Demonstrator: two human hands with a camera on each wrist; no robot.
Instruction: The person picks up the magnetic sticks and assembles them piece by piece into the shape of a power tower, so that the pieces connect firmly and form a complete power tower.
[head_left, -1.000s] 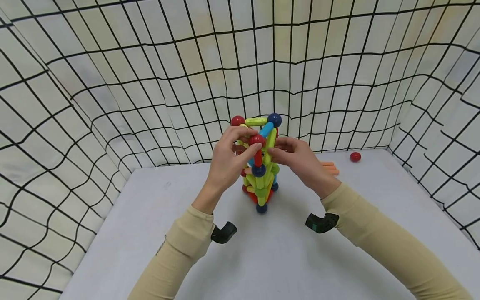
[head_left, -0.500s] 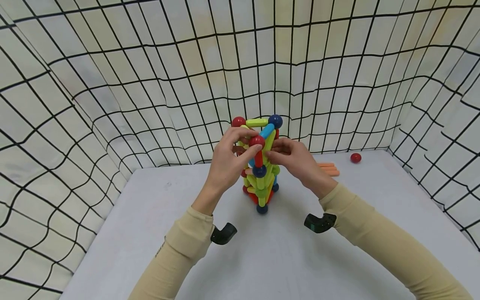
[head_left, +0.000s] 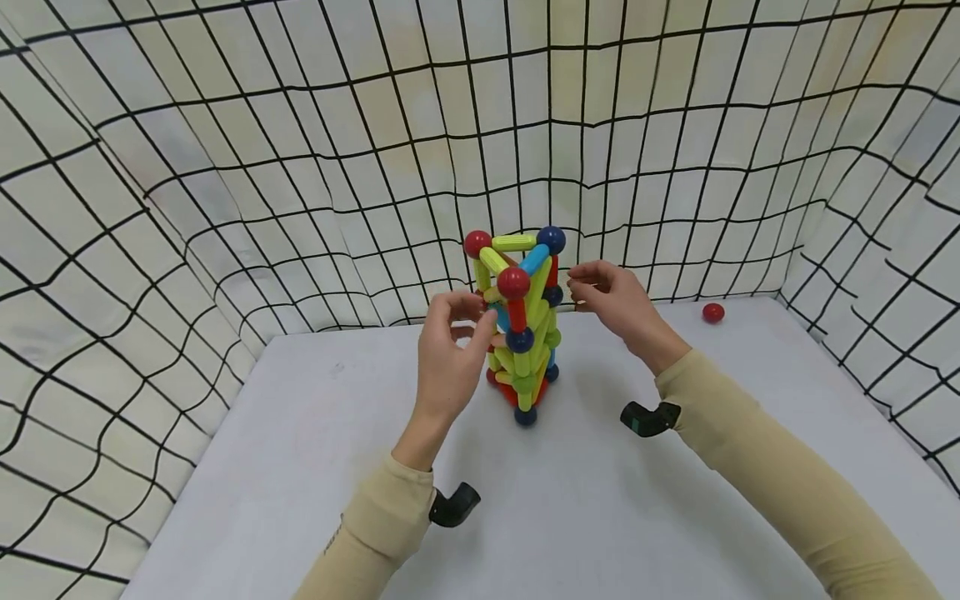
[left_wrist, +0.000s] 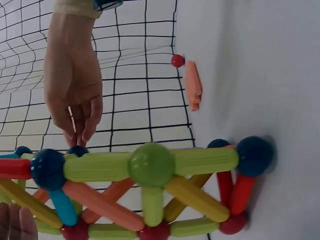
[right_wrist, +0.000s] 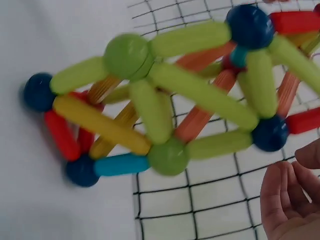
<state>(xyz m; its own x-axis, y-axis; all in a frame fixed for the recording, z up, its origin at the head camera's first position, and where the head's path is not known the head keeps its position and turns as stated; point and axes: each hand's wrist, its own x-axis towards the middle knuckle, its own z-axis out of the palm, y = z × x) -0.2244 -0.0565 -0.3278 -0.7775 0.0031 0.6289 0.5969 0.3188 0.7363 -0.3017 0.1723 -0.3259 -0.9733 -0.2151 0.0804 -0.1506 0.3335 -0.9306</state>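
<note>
A tall tower of magnetic rods and balls [head_left: 522, 358] stands upright in the middle of the table. Its rods are lime, yellow, orange, red and light blue, and its balls are red, dark blue and green. On its left side is my left hand [head_left: 447, 354], fingers loosely bent and nothing seen in them; whether the fingertips touch the tower cannot be told. My right hand [head_left: 618, 302] hovers just right of the upper part, apart from it, with thumb and fingers loosely curved and no piece visible between them. In the right wrist view, a dark blue ball [right_wrist: 270, 132] is nearest to the right fingers [right_wrist: 282, 192].
A loose red ball [head_left: 713, 312] lies at the back right of the white table [head_left: 322, 417]. Several orange rods [left_wrist: 192, 85] lie near it in the left wrist view; in the head view the right arm covers them. A white wall with black netting [head_left: 390, 167] encloses the back and sides.
Both hands have come away from the tower's top: the left moved down from the red top ball, the right moved out to the right. The tower stays standing.
</note>
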